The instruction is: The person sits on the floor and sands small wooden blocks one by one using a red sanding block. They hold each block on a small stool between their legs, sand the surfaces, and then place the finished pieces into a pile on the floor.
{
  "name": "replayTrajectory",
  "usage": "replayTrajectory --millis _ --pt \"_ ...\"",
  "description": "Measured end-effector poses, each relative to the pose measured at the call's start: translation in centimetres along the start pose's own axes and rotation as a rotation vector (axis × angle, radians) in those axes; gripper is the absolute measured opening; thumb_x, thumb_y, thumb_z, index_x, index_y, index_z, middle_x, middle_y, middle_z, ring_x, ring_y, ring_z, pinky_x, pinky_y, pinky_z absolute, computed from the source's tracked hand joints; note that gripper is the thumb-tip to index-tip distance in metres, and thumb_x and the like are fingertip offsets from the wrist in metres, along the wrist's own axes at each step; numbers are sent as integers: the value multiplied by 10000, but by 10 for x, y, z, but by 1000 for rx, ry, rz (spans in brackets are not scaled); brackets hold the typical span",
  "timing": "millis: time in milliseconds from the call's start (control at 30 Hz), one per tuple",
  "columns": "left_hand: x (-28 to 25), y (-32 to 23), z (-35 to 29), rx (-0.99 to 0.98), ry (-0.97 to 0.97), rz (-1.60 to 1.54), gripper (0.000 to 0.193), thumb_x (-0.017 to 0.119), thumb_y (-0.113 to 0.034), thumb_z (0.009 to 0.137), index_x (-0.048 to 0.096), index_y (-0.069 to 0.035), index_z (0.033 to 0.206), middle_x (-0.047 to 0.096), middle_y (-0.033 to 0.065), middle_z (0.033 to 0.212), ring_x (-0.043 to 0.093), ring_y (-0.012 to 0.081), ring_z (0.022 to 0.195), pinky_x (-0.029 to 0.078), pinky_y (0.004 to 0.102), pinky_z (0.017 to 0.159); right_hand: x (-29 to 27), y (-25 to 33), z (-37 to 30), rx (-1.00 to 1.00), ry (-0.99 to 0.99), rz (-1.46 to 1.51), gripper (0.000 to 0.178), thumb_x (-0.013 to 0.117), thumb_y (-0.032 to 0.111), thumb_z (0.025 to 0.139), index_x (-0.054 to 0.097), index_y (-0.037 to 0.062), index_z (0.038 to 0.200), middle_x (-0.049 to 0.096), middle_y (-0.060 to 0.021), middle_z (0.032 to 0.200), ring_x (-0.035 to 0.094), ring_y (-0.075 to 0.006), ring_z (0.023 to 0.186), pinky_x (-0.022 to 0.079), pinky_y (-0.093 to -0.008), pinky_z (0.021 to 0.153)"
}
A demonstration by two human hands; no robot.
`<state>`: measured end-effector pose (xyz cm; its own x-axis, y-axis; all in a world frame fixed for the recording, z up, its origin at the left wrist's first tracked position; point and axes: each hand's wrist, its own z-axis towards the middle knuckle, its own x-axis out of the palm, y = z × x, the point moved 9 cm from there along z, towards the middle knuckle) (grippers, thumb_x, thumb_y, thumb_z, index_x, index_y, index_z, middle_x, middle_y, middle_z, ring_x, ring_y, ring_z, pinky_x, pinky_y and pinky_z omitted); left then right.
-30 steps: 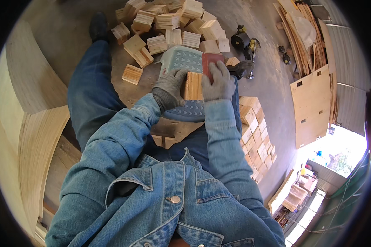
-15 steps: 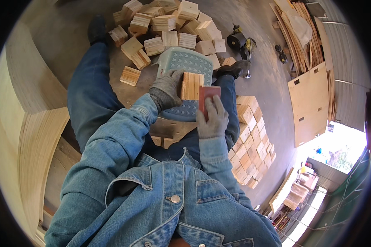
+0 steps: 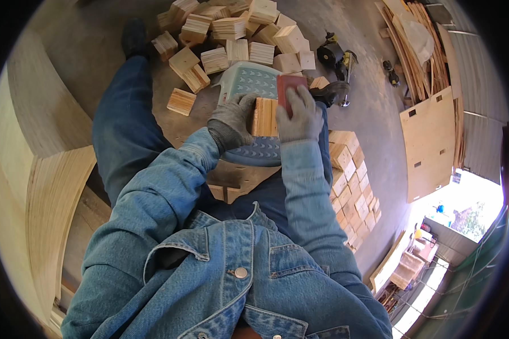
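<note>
Two hands (image 3: 231, 122) (image 3: 301, 117), wooden block (image 3: 266, 117) between them

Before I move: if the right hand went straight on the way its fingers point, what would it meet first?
Beyond the red block in its grip, the right hand would likely meet a pale wooden block at the pile's near edge; depth is unclear, so it might pass above.

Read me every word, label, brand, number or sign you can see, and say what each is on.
No text is legible.
Pale blue-green plastic stool: any marking too small to read.
Layered tan wooden block: none visible.
Flat red rectangular block: none visible.
</note>
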<state>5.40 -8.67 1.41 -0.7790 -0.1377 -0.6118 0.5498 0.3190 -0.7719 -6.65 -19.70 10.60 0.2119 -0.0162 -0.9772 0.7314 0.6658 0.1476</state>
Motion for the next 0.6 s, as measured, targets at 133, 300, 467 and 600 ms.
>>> replayTrajectory --millis 133,300,467,600 --pt "2 1 2 -31 15 3 1165 959 -343 566 399 -184 1576 492 141 1540 568 395 1352 485 471 1155 15 5 50 54 115 -43 537 735 385 859 700 261 1381 546 -28 1573 611 -394 1247 479 -518 1078" --pt "-2 0 1 -40 28 19 1184 971 -330 548 398 -179 1573 490 140 1545 566 393 1356 486 463 1159 5 0 24 87 48 -19 528 722 391 880 689 253 1389 531 -42 1585 594 -400 1271 482 -514 1083" --pt "-5 -3 0 5 17 9 1186 969 -317 549 390 -156 1572 490 147 1543 571 389 1351 492 449 1155 -12 0 -61 31 -7 39 548 761 347 858 692 225 1388 549 -70 1541 566 -406 1285 459 -535 1088" --pt "-5 -3 0 -45 49 59 1188 960 -328 551 385 -147 1574 479 152 1546 576 389 1343 501 447 1146 -27 -3 -119 2 -7 73 555 816 277 814 716 180 1351 557 -104 1526 561 -389 1280 455 -530 1084"
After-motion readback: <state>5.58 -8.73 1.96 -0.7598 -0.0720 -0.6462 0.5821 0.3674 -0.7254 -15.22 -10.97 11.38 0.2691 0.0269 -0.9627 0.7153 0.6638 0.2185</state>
